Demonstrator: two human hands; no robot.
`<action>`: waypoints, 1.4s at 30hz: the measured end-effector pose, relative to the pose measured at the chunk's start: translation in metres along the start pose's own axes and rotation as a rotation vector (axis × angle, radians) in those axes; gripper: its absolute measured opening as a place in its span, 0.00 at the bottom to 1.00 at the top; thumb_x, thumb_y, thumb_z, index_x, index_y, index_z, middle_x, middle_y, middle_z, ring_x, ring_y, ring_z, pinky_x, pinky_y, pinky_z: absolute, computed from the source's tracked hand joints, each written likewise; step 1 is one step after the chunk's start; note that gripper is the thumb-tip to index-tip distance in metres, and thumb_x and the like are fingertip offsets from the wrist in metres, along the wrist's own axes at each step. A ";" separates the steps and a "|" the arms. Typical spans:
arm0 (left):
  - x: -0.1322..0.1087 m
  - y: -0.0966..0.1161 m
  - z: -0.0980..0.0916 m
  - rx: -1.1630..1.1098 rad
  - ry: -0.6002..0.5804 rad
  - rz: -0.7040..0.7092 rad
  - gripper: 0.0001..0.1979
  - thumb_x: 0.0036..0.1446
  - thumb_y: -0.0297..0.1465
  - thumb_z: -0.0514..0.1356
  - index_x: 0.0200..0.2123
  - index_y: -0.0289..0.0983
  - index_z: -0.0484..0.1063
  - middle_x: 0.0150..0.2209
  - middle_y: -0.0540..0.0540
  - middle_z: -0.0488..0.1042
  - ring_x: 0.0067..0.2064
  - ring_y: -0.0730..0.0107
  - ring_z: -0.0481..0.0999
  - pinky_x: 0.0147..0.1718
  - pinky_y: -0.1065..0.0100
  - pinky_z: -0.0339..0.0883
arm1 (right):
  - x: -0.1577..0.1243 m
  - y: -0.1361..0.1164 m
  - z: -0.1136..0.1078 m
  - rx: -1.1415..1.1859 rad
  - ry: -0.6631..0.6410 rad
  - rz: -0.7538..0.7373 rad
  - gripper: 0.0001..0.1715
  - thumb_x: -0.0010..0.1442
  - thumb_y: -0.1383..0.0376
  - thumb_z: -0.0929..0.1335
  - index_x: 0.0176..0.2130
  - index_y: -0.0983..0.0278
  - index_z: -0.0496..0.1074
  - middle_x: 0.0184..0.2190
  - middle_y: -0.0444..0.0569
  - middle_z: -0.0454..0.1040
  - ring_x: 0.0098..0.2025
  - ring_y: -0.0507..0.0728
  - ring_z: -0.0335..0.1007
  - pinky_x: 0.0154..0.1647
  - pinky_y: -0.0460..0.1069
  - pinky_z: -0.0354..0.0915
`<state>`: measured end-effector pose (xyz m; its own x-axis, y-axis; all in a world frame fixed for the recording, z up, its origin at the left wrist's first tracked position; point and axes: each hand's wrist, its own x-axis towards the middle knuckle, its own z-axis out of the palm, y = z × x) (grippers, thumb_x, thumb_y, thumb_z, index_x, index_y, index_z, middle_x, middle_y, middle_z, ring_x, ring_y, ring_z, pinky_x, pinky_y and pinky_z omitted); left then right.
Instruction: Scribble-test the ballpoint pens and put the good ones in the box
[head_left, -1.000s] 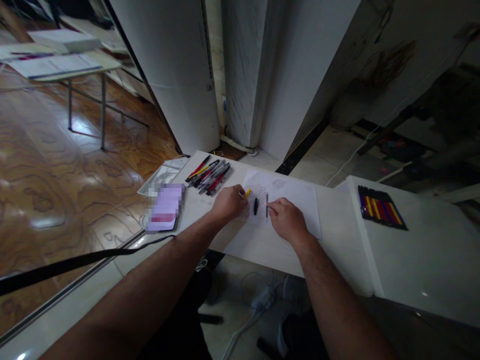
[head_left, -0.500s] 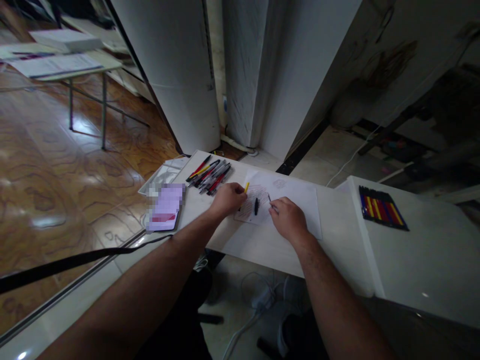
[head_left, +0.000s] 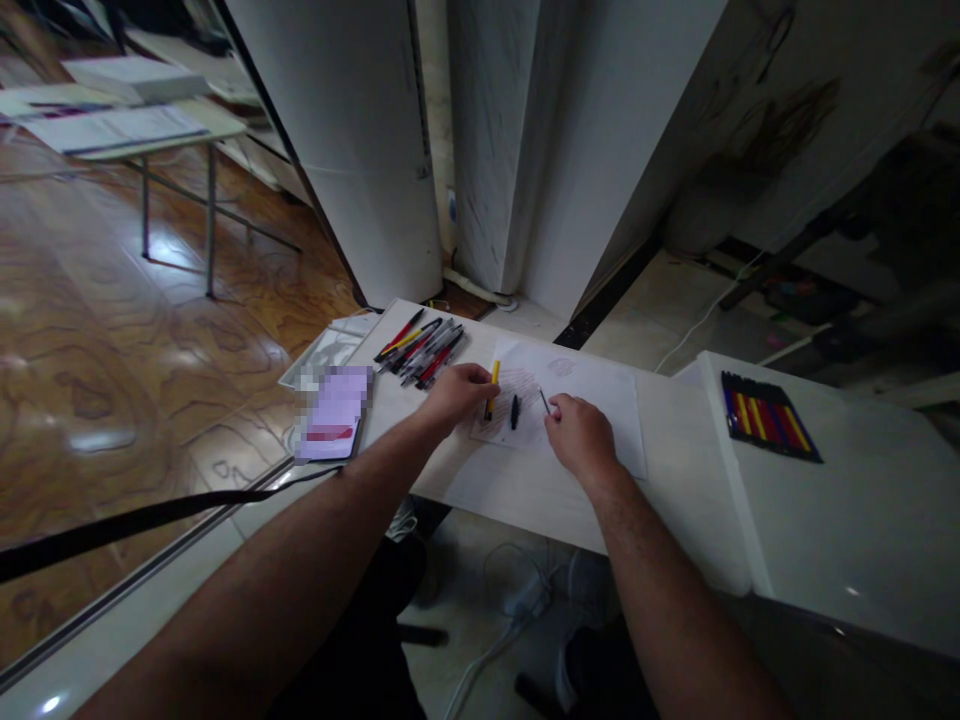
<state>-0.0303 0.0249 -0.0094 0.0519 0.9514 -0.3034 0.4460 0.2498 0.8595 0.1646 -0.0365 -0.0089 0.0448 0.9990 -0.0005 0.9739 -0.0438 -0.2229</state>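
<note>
My left hand (head_left: 459,393) is closed around a yellow pen barrel (head_left: 493,384), held upright over a scribbled patch on the white paper (head_left: 592,400). My right hand (head_left: 579,437) pinches a thin dark pen refill (head_left: 544,401), its tip pointing up and left. A small black pen piece (head_left: 514,411) lies on the paper between the two hands. The paper rests on a white table (head_left: 675,480).
A bunch of red, black and yellow pens (head_left: 421,349) lies at the table's far left. A phone (head_left: 334,412) sits on a tray at the left edge. A pack of coloured pens (head_left: 769,428) rests on a second white table to the right. Cables run on the floor below.
My left hand raised the yellow barrel from flat to upright. My right hand picked the thin refill up off the paper and tilted it.
</note>
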 end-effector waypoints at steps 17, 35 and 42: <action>-0.003 0.002 0.000 -0.050 -0.047 -0.016 0.06 0.48 0.30 0.64 0.31 0.35 0.74 0.25 0.49 0.74 0.24 0.76 0.68 0.22 0.74 0.59 | 0.003 -0.003 0.004 0.037 -0.042 0.009 0.18 0.58 0.69 0.64 0.48 0.66 0.72 0.39 0.56 0.78 0.43 0.59 0.74 0.45 0.50 0.64; -0.009 0.006 -0.001 -0.191 -0.123 0.053 0.09 0.45 0.31 0.64 0.32 0.35 0.75 0.24 0.52 0.72 0.22 0.78 0.64 0.23 0.73 0.57 | 0.011 0.004 0.000 0.927 0.041 0.125 0.11 0.49 0.63 0.66 0.32 0.65 0.74 0.20 0.42 0.70 0.21 0.50 0.61 0.22 0.45 0.54; -0.009 0.005 -0.001 -0.266 -0.157 0.077 0.08 0.43 0.30 0.65 0.30 0.35 0.74 0.23 0.51 0.71 0.22 0.78 0.63 0.23 0.72 0.55 | 0.009 0.001 -0.010 1.300 -0.054 0.218 0.12 0.46 0.60 0.70 0.31 0.65 0.71 0.17 0.38 0.62 0.19 0.47 0.53 0.19 0.44 0.47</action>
<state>-0.0292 0.0181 -0.0017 0.2225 0.9352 -0.2756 0.1870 0.2365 0.9535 0.1679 -0.0273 0.0010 0.1341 0.9731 -0.1872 0.0242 -0.1920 -0.9811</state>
